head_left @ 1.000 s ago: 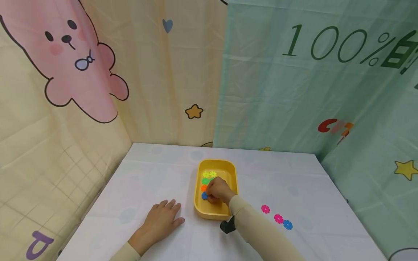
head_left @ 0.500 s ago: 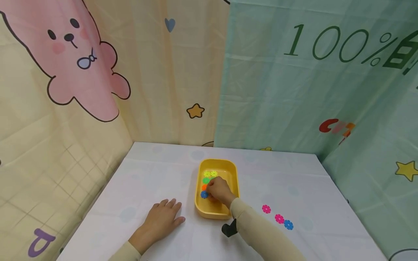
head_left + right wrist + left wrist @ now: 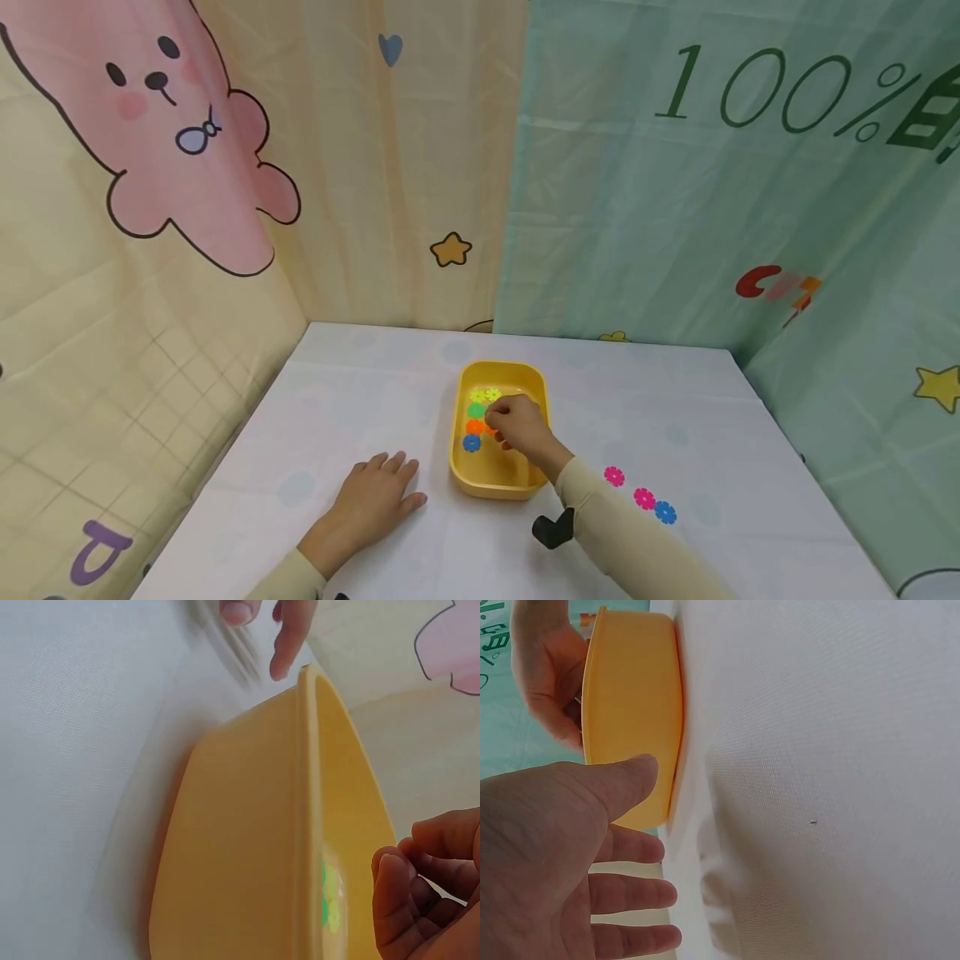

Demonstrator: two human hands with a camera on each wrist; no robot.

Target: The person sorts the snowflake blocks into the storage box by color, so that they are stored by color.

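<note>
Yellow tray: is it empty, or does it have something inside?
The tray is not empty: yellow pieces, a green piece, orange pieces and a blue piece lie inside. The right hand hides part of it.

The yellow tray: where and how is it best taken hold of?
Probably by the rim of the yellow tray, midway along both long sides, coming from left and right: its raised walls hold the rim above the table.

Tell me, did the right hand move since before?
Yes: in the head view, the right hand shifted rightward relative to the yellow tray, away from its blue flower.
</note>
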